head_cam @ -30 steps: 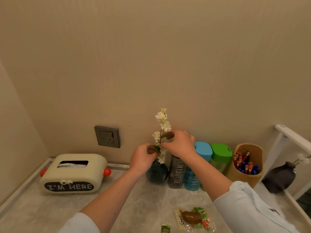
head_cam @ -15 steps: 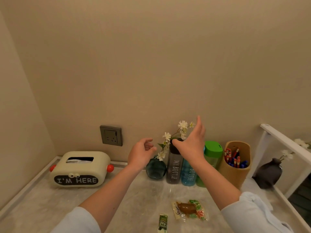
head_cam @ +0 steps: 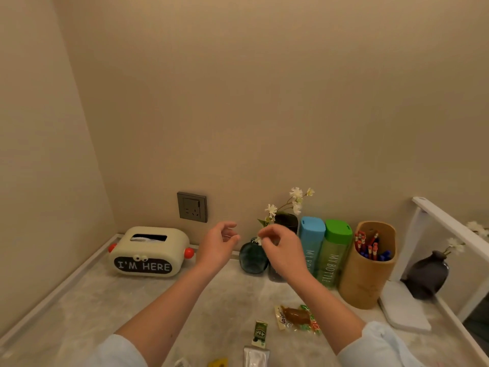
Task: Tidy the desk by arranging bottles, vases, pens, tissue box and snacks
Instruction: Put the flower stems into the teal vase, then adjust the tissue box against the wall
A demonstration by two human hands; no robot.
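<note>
Along the back of the desk (head_cam: 119, 308) the tissue box (head_cam: 148, 250) sits well left of the glass vase (head_cam: 252, 258), with three bottles (head_cam: 311, 242) and the pen cup (head_cam: 367, 271) lined just right of it, likely to free the front. Over the vase's mouth the right hand (head_cam: 284, 250) pinches the flower sprig (head_cam: 295, 193) low down, apparently to settle its lean; the left hand (head_cam: 217, 245) hovers just left, loosely curled round nothing, and snacks (head_cam: 296, 317) lie unsorted in front.
</note>
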